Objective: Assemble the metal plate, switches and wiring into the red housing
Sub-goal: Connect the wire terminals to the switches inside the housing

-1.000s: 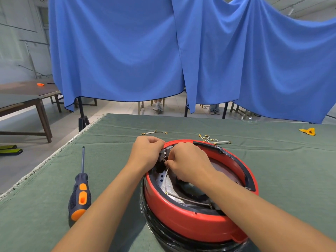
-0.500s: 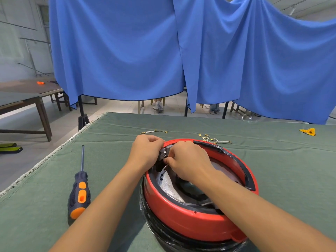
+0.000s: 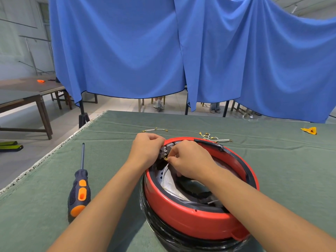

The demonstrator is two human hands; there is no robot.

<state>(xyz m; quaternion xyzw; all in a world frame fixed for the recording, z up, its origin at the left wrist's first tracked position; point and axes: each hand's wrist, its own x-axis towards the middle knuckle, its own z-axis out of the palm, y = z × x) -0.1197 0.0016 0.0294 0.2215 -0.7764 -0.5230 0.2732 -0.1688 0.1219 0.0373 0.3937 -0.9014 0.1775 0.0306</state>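
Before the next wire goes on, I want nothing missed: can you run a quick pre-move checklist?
1. Red housing resting upright on the green cloth: ok.
2. Left hand bracing the switch block at the rim: ok.
3. Right hand pinching a white wire's brass terminal at the switch: ok.
4. Terminal fully seated: cannot tell, fingers hide it.
5. Spare wires in reach behind the housing: ok.
6. Screwdriver lying clear, to the left: ok.
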